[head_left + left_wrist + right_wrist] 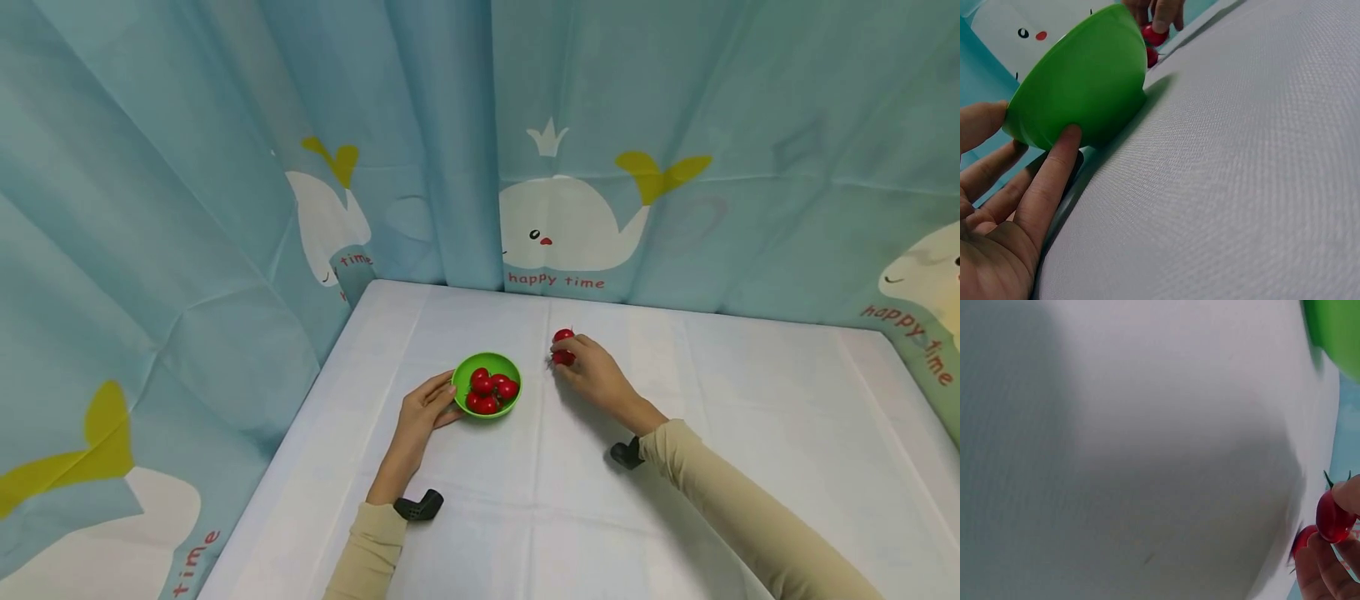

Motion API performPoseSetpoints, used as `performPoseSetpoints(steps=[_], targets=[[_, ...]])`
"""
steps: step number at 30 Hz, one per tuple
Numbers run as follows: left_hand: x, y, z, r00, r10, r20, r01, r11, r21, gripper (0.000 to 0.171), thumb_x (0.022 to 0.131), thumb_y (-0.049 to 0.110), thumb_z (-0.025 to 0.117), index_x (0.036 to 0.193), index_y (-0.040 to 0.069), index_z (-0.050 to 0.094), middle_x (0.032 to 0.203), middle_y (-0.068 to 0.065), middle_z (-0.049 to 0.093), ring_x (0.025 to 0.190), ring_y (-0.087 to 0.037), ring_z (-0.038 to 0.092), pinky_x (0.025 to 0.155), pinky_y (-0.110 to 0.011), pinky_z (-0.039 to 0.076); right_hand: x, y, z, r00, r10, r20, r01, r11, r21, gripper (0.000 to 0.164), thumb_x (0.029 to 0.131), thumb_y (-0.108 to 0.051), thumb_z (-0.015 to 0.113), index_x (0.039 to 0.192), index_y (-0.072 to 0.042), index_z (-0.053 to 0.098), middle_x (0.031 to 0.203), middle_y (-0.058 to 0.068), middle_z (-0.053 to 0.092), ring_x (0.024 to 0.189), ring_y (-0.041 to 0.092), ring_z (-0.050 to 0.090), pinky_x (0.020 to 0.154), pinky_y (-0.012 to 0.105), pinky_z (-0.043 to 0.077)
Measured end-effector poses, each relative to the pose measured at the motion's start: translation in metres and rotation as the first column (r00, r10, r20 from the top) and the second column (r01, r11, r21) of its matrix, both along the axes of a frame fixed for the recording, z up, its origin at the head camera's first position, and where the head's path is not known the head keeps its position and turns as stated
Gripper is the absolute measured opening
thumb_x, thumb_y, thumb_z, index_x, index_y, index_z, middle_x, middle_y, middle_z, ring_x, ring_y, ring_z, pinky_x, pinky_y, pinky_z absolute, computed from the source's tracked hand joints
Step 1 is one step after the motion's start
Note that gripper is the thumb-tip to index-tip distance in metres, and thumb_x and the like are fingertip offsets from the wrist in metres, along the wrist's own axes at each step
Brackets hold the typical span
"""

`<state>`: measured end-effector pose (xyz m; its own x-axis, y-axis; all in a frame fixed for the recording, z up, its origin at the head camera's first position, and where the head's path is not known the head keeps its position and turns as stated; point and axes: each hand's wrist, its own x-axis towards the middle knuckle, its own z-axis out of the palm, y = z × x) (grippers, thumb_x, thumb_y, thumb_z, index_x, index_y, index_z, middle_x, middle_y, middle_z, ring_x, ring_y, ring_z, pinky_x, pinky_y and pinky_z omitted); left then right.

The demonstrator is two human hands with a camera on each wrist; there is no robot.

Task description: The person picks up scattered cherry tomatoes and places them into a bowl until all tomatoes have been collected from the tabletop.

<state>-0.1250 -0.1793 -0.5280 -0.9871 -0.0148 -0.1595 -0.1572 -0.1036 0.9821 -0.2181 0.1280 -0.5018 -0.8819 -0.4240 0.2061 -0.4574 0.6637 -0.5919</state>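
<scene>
My left hand (pixel 423 412) holds the left side of a green bowl (pixel 516 367), its thumb low against the outer wall and its fingers at the rim. Several red cherry tomatoes (pixel 486 387) with stems lie in the bowl. To the right, my right hand (pixel 596 375) pinches one cherry tomato (pixel 1334 517) between thumb and fingers, close over the table. A second loose tomato (pixel 564 334) sits just beyond the fingertips. In the right wrist view this other tomato (pixel 1304 540) is partly hidden behind the fingers.
A white cloth (pixel 480 517) covers the table. Blue curtains (pixel 442 167) with printed whales hang at the back and left edges. Black wrist devices (pixel 420 506) sit on both wrists.
</scene>
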Motion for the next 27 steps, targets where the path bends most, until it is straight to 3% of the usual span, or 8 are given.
performPoseSetpoints(steps=[18, 27], targets=[[0.0, 0.0, 0.001, 1.0, 0.002, 0.01, -0.002, 1.0, 0.0, 0.044, 0.106, 0.019, 0.063, 0.148, 0.009, 0.057, 0.148, -0.019, 0.059, 0.128, -0.024, 0.066, 0.093, -0.031, 0.066, 0.017, -0.043, 0.027, 0.996, 0.093, -0.01, -0.093, 0.992, -0.084, 0.029, 0.095, -0.006, 0.075, 0.123, -0.008, 0.071, 0.121, 0.008, 0.07, 0.107, 0.023, 0.068, 0.093, 0.043, 0.065], [0.0, 0.002, 0.001, 1.0, 0.003, 0.008, -0.003, 1.0, 0.002, 0.045, 0.106, 0.017, 0.063, 0.149, 0.007, 0.056, 0.148, -0.021, 0.059, 0.128, -0.024, 0.066, 0.093, -0.03, 0.066, 0.022, -0.066, 0.027, 0.994, 0.106, 0.005, -0.105, 0.989, -0.1, 0.03, 0.096, -0.008, 0.075, 0.126, -0.01, 0.07, 0.125, 0.008, 0.068, 0.112, 0.023, 0.066, 0.095, 0.042, 0.065]])
